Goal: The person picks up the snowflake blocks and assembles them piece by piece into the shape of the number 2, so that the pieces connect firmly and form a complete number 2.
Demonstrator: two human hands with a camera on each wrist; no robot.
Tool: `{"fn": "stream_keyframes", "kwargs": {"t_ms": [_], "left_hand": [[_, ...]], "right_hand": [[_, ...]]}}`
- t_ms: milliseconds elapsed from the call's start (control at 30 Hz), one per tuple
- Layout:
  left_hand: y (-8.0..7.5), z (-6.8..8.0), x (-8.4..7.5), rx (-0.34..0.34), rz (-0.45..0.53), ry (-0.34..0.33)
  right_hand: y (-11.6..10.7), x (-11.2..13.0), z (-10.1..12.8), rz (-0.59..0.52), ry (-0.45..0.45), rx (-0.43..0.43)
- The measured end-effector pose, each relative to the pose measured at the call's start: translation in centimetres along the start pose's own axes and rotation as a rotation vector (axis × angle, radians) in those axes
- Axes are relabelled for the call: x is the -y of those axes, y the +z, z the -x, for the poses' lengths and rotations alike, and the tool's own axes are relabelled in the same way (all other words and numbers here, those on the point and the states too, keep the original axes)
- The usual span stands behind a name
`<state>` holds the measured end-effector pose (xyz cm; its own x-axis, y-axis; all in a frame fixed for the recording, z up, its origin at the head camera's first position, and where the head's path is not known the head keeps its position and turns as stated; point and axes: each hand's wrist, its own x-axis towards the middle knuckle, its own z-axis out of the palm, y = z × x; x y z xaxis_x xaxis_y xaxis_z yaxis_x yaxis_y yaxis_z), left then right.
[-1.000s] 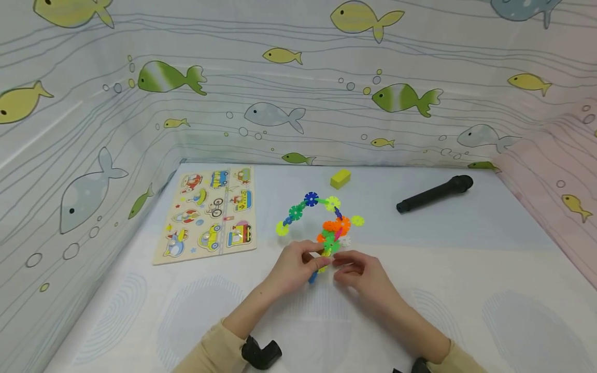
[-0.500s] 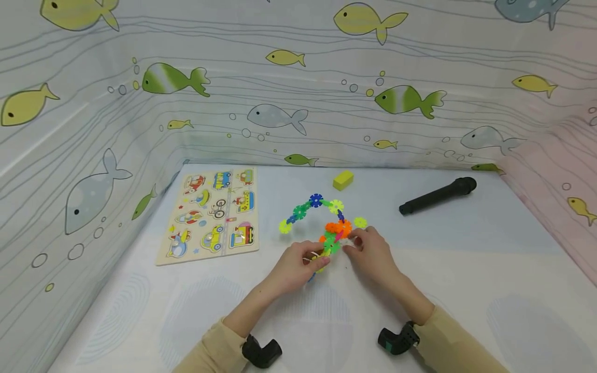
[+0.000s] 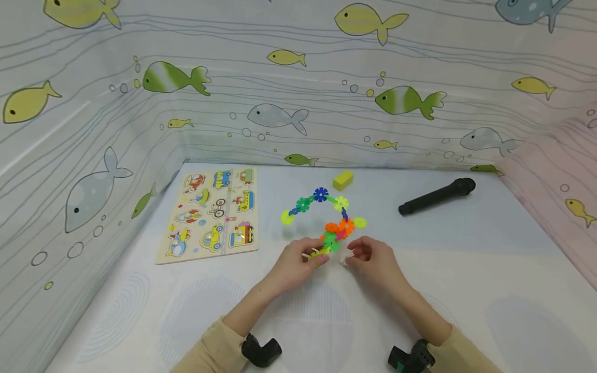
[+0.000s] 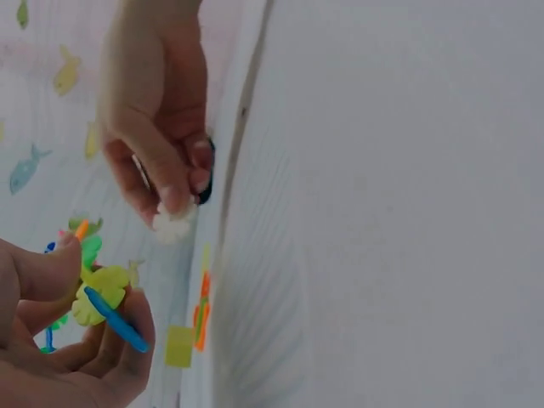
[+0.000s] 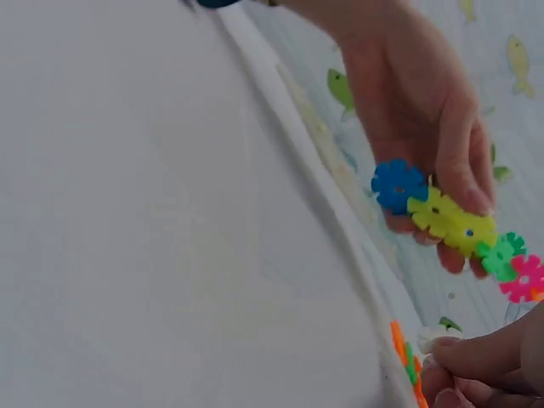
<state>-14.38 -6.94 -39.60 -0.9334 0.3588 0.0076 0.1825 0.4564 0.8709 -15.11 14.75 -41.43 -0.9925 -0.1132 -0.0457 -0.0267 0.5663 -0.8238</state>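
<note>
Plastic snowflake discs in many colours, slotted edge to edge, make up the toy chain [image 3: 326, 223] that rises from the person's left hand [image 3: 298, 261]. Blue, green and yellow-green discs form an arch above and beyond the fingertips, while orange, green and pink ones cluster in a knot just past the thumb. Each disc is flat and round with notched petals — the right wrist view shows a blue disc, a yellow one with a small dark centre hole, then green and pink in a row. The left hand's fingers are curled round the chain's lower end, pinching the yellow disc between thumb and fingertips; a blue disc stands edge-on below them in the left wrist view.

A little to the right of those fingers, apart from the chain, the right hand [image 3: 373, 261] holds a single white snowflake disc [image 4: 172, 225], pinched between thumb and forefinger at the very tips. Both hands hover just above the pale patterned table sheet [image 3: 466, 290].

Beyond the fingers lie a yellow rectangular block [image 3: 342, 180] and, farther right, a black cylindrical microphone [image 3: 437, 196]; off to the left lies a wooden vehicle puzzle board [image 3: 212, 213].
</note>
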Motion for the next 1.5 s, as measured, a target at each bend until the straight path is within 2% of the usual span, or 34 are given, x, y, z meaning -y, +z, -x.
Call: {"fn": "stream_keyframes", "kwargs": {"t_ms": [100, 300, 400, 533, 633, 833, 1067, 1333, 1500], "left_hand": [[-0.1, 0.0, -0.1, -0.028, 0.014, 0.017], [0.0, 0.0, -0.1, -0.054, 0.047, 0.036], [0.1, 0.0, -0.1, -0.065, 0.068, 0.035], [0.3, -0.1, 0.0, -0.078, 0.104, 0.05], [0.4, -0.2, 0.0, -0.085, 0.125, 0.064], [0.7, -0.2, -0.2, -0.069, 0.129, 0.068], [0.8, 0.1, -0.7, -0.055, 0.132, 0.046], [0.9, 0.0, -0.7, -0.053, 0.108, 0.045], [0.9, -0.1, -0.6, -0.036, 0.113, 0.078]], "right_hand": [[0.2, 0.3, 0.9, -0.119, -0.005, 0.067], [1.5, 0.4, 1.9, -0.36, -0.056, 0.313], [2.1, 0.5, 2.3, -0.407, -0.056, 0.387], [2.9, 0.6, 2.8, -0.412, -0.06, 0.445], [3.3, 0.7, 3.1, -0.418, -0.064, 0.463], [3.9, 0.6, 3.5, -0.445, -0.076, 0.438], [4.0, 0.6, 3.5, -0.459, -0.07, 0.418], [3.8, 0.5, 3.5, -0.471, -0.042, 0.438], [3.8, 0.3, 3.4, -0.466, -0.05, 0.441]]}}
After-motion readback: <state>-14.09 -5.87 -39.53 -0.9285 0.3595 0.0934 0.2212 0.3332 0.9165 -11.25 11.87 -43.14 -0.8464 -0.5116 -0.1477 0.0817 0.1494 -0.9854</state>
